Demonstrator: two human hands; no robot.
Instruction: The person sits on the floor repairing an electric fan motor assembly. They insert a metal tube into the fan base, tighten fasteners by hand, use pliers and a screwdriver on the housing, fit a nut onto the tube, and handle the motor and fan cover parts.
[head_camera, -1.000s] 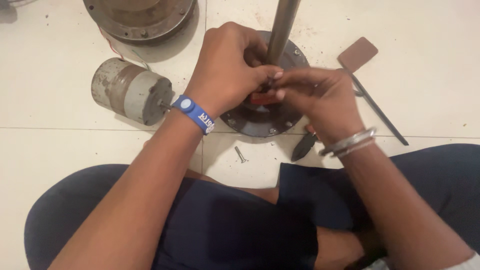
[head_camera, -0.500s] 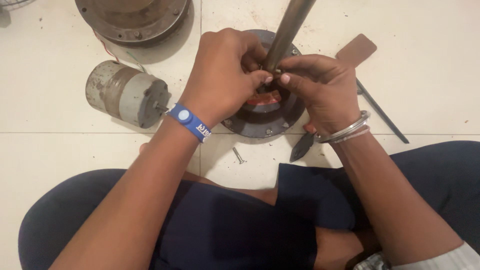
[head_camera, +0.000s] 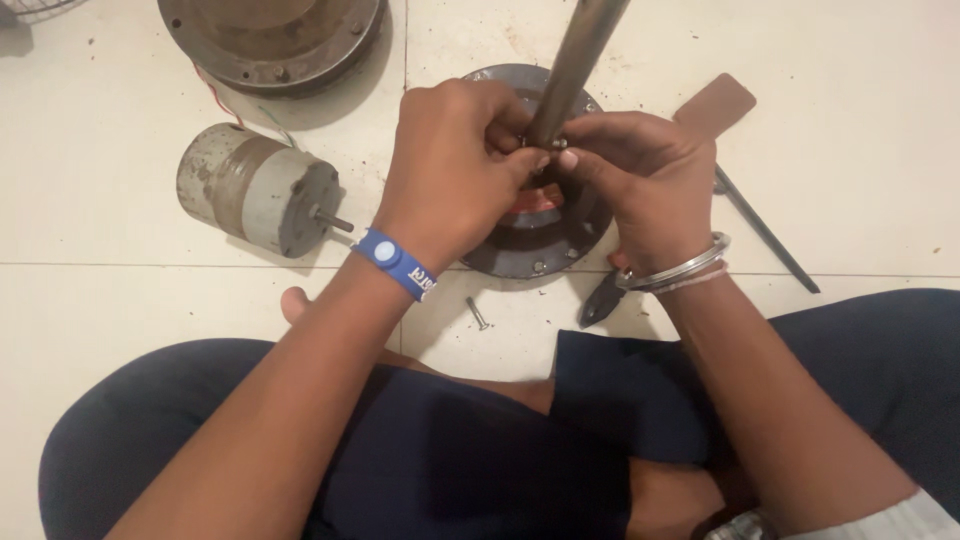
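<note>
Pale floor tiles (head_camera: 120, 300) fill the view, and the person sits on them with legs crossed in dark trousers (head_camera: 450, 460).

At the centre, the fingertips of both hands meet around the lower part of a grey metal rod (head_camera: 580, 55), which stands tilted and leaves the picture at the top. The left hand (head_camera: 450, 170) is curled closed, its thumb and first fingers pinching at the rod where a small shiny part sits; what this part is I cannot tell. The right hand (head_camera: 640, 185) is also closed on the same place from the other side, and its fingertips touch those of the left. Compared with half a second ago, both hands are a little higher on the rod and pressed closer together, and the rod leans slightly more to the right.

Under the hands lies a dark round plate (head_camera: 530, 250), with something red (head_camera: 535, 203) showing on it below the fingers. The left wrist wears a blue band (head_camera: 395, 262), the right wrist metal bangles (head_camera: 675, 270).

Further out, a loose screw (head_camera: 478, 313) lies just in front of the plate, and pliers (head_camera: 600, 300) lie beside it, partly hidden by the right wrist. A cylindrical grey motor (head_camera: 255, 190) lies to the left, a large round metal housing (head_camera: 270, 40) above it, and a flat brown tool (head_camera: 718, 105) with a dark rod (head_camera: 770, 235) to the right. These have not moved.
</note>
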